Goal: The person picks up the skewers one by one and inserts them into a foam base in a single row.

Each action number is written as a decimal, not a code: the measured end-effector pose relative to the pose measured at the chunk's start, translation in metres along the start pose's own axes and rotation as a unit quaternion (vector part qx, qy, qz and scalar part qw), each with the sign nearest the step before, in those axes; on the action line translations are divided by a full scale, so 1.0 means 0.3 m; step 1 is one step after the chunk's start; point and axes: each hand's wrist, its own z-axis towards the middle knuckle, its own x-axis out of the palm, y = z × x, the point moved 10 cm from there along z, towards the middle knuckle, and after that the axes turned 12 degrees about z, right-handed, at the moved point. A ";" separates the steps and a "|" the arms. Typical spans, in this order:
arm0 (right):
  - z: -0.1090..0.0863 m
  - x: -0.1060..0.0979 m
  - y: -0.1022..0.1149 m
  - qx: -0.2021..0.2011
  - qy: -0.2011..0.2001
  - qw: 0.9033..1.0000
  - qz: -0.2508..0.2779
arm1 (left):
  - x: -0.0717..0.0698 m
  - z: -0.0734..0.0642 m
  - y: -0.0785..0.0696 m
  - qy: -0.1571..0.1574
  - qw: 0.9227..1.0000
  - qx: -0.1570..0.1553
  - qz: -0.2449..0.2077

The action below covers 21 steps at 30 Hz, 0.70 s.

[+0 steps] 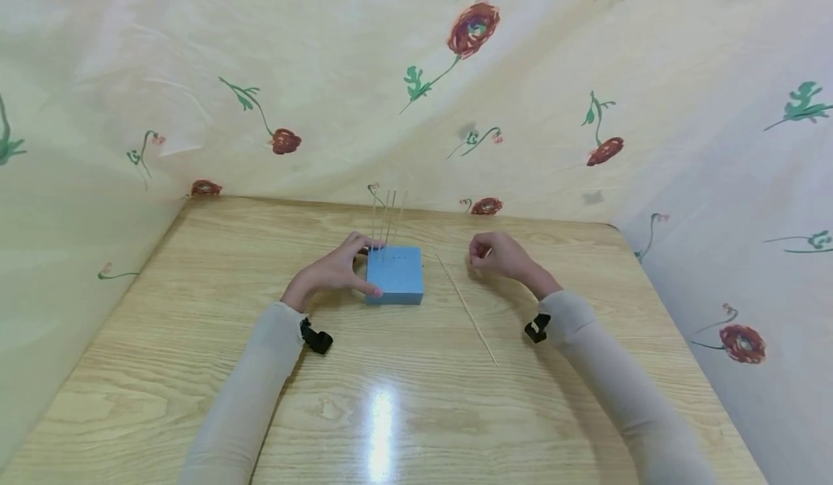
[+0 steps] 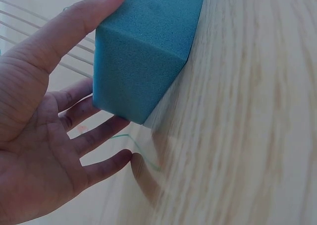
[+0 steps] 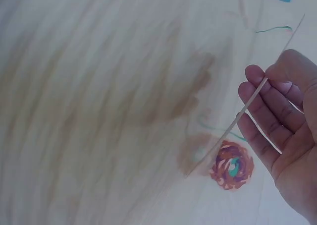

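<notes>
My left hand [image 1: 335,267] grips the blue foam block [image 1: 395,272] from its left side, thumb at the near face and fingers round the back. In the left wrist view the thumb and fingertips meet the blue foam [image 2: 141,61]. Several thin wooden sticks [image 1: 388,221] stand upright in the block near its back left, with a row of small holes beside them. To the right of the block, my right hand [image 1: 501,255] is above the table. The right wrist view shows it pinching a thin wooden stick [image 3: 247,103] that slants across its fingers.
Another thin stick [image 1: 467,310] lies slantwise on the wooden table [image 1: 416,420] between the block and my right forearm. A pale flowered cloth [image 1: 364,73] hangs behind the table and along both sides.
</notes>
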 end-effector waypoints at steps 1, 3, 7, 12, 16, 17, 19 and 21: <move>0.001 -0.003 0.004 0.001 -0.006 1.000 0.010 | 0.001 -0.002 -0.003 0.001 1.000 0.000 -0.002; 0.003 -0.009 0.013 0.001 -0.017 0.999 0.037 | 0.001 -0.006 -0.008 0.001 1.000 0.001 -0.002; 0.004 -0.023 0.020 0.011 -0.045 0.994 0.098 | 0.000 -0.010 -0.016 0.000 1.000 0.005 -0.002; 0.004 -0.038 0.027 0.023 -0.072 0.978 0.194 | 0.003 -0.007 -0.013 0.002 1.000 0.007 -0.001; 0.009 -0.051 0.056 0.022 -0.086 0.961 0.264 | 0.002 -0.007 -0.012 0.001 1.000 0.009 -0.002; 0.010 -0.055 0.063 0.021 -0.088 0.957 0.275 | 0.001 -0.007 -0.013 0.000 1.000 0.009 -0.003; 0.012 -0.063 0.079 0.016 -0.091 0.950 0.298 | 0.002 -0.008 -0.015 0.000 1.000 0.010 -0.003; 0.014 -0.069 0.093 0.013 -0.091 0.944 0.315 | 0.004 -0.009 -0.015 0.001 1.000 0.008 -0.003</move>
